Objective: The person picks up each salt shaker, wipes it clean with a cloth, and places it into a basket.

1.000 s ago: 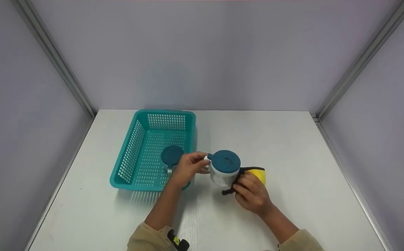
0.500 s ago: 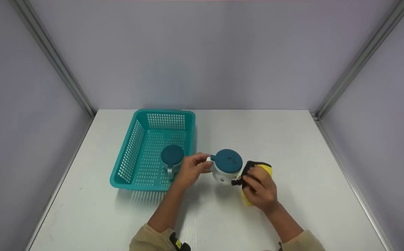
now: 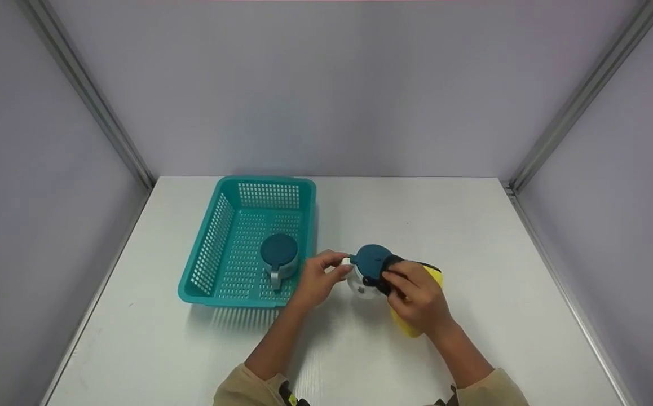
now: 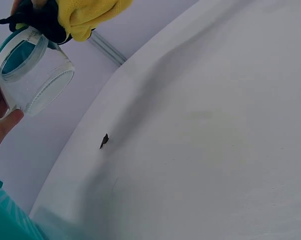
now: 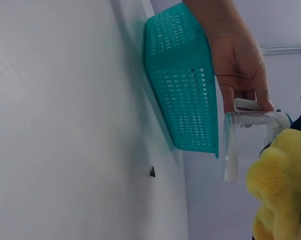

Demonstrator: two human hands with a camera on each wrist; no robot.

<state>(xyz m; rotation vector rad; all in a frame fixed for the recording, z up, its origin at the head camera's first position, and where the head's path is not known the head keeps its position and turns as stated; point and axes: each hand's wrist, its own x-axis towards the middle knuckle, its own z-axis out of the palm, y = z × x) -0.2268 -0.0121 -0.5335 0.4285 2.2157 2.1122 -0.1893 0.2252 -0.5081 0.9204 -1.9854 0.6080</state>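
A clear jar with a handle and a teal lid [image 3: 369,260] is held just above the white table. My left hand [image 3: 338,265] pinches its white handle from the left. My right hand [image 3: 404,283] grips a yellow and black cloth [image 3: 414,327] and presses it on the right part of the lid. In the left wrist view the jar [image 4: 34,75] is tilted, with the cloth [image 4: 85,15] over its lid. The right wrist view shows the jar [image 5: 248,142], the cloth [image 5: 279,177] and my left hand [image 5: 239,65] on the handle.
A teal perforated basket [image 3: 214,248] stands to the left and holds a second jar with a teal lid [image 3: 279,255]. A small dark speck [image 4: 104,141] lies on the table. Grey walls with metal corner rails close in the table.
My right hand has brought the cloth from the jar's lower right side up onto the lid. The jar has shifted a little to the right and tilted, still held by my left hand.
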